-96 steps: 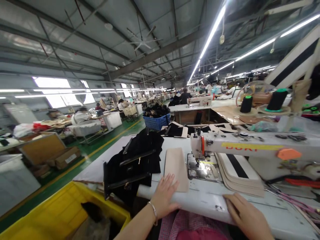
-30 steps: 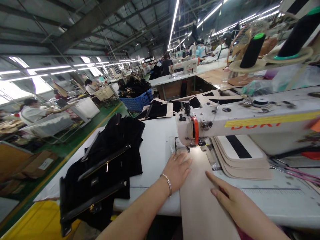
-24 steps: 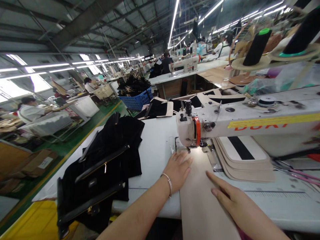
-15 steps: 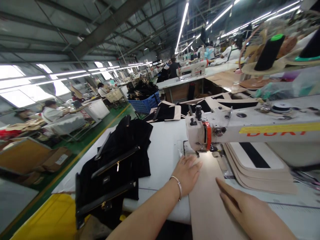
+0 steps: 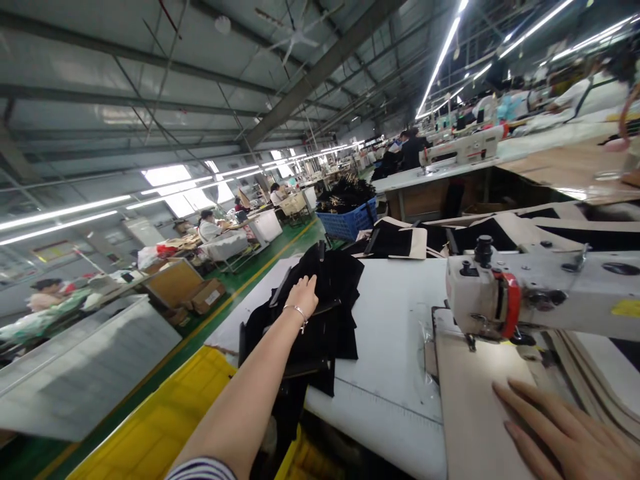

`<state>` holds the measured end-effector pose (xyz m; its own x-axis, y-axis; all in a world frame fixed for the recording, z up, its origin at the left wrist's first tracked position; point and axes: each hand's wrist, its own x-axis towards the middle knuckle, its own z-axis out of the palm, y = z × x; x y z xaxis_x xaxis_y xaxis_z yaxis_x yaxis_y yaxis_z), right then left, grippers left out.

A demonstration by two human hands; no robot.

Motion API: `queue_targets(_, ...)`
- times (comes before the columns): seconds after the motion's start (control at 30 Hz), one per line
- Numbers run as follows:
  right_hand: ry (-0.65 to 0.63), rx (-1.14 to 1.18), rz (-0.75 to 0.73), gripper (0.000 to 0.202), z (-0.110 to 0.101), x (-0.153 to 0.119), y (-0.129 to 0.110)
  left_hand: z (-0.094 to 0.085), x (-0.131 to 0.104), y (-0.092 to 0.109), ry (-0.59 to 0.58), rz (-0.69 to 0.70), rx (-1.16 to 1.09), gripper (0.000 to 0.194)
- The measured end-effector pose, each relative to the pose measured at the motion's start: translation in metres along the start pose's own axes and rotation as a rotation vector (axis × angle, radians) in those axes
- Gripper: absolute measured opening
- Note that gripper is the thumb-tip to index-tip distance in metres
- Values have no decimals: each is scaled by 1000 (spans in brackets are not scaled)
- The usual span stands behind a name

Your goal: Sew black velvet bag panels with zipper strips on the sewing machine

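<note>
My left hand point(image 5: 302, 297), with a bracelet at the wrist, reaches over a pile of black zipped fabric pieces point(image 5: 344, 283) on the left of the white table. Its fingers are bent together on the top black piece, and the fingertips are partly hidden. Flat on a long beige panel point(image 5: 473, 393) rests my right hand point(image 5: 565, 423), fingers stretched out. That panel runs under the head of a white sewing machine point(image 5: 475, 293) with an orange-red part. Beside the machine lies a stack of beige panels point(image 5: 583, 373), cut off by the frame's right edge.
More black and beige pieces point(image 5: 400, 240) lie behind the table. A blue crate point(image 5: 350, 223) stands beyond, heaped with dark pieces. Yellow material point(image 5: 165, 413) hangs at the near left. Another sewing machine point(image 5: 465, 147) and several people at work are farther off.
My left hand has left the beige panel by the needle and moved left onto the black pile. The view has swung left. My right hand stays on the panel, now lying flatter.
</note>
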<state>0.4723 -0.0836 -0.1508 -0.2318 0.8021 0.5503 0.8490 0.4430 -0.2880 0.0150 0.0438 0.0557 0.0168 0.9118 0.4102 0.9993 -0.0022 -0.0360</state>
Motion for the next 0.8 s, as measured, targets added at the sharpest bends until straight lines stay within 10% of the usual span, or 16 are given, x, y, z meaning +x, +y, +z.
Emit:
queue_targets(0.2,-1,-78,-87,54,0,-1,2,-62,12,-15,204,-46,-2,36)
queue_targets(0.33,-40,-143,-86,51,-12,10,-13,-85,-40,37,347,255,-66,40)
queue_targets(0.43,-99,-187,-70,45,-24,25,-28,-58,-110,104,31,716,-157,40)
queue_targets(0.53,-94,-212,-73,45,-31,35,-38,-25,-153,154,-358,900,-334,34)
queue_targets(0.8,-126,-187,-65,42,-39,39,-44,45,-63,178,-265,241,-398,24)
